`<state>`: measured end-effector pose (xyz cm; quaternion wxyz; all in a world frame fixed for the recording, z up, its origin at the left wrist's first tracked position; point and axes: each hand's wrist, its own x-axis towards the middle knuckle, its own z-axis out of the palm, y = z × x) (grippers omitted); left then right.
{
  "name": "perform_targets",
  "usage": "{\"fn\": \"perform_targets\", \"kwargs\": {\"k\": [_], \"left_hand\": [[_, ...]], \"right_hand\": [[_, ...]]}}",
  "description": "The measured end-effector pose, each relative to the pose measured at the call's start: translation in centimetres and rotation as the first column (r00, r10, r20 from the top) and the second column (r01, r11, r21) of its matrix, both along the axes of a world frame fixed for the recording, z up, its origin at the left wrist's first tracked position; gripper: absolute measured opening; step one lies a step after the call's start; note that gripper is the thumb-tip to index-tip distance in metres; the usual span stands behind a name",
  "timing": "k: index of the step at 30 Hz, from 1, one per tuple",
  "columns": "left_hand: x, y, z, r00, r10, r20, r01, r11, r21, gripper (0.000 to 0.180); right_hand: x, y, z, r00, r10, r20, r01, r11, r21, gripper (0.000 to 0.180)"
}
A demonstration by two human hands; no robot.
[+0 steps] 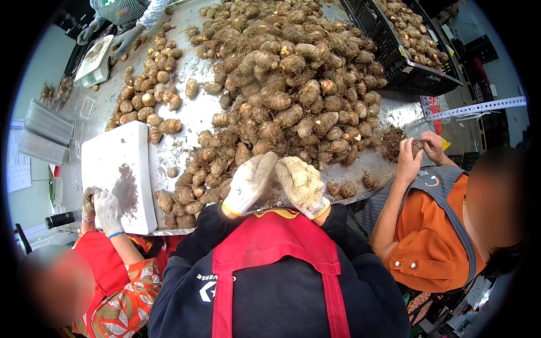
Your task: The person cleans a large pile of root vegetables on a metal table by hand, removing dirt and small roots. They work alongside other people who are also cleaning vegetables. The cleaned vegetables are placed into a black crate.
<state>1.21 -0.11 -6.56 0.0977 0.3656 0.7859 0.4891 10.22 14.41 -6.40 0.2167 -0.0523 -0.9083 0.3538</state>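
Both my hands wear pale knit work gloves and meet at the near edge of a big heap of brown, hairy taro corms [293,84] on a metal table. My left hand [249,183] has its fingers pressed together, reaching toward the other hand. Beside it, my right hand [303,185] is closed, its fingers curled inward. Whatever lies between or under the two hands is hidden by the gloves. Loose taros [194,180] lie just left of my left hand. A few more taros [349,188] rest on the table edge right of my right hand.
A white foam board or box lid [117,152] with dirt on it stands left, by a co-worker's gloved hands [107,208]. At right, another co-worker's bare hands [420,151] hold a taro. A black crate [414,70] of taros is far right; a scale [94,61] far left.
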Motion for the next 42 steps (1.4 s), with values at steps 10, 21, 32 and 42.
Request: {"fn": "perform_targets", "kwargs": {"k": [10,21,32,42], "left_hand": [[-0.1,0.0,-1.7,0.981,-0.109,-0.162,0.081,0.982,-0.168,0.030],[-0.6,1.2,1.4,0.562,-0.007,0.827,-0.312,0.925,0.219,0.052],[-0.2,1.8,-1.7,0.265,-0.131,0.955,-0.360,0.906,0.224,0.044],[1.4,0.4,-5.1,0.980,0.154,-0.124,-0.151,0.988,0.030,0.030]], "right_hand": [[0.3,-1.1,0.0,0.953,-0.079,0.292,0.249,0.752,-0.610,0.029],[1.4,1.1,-0.8,0.732,0.144,0.666,0.107,0.941,-0.320,0.033],[-1.4,2.0,6.1,0.978,-0.023,0.208,0.061,0.982,-0.180,0.039],[-1.6,-0.1,0.7,0.991,0.036,0.127,-0.064,0.972,0.225,0.023]]}}
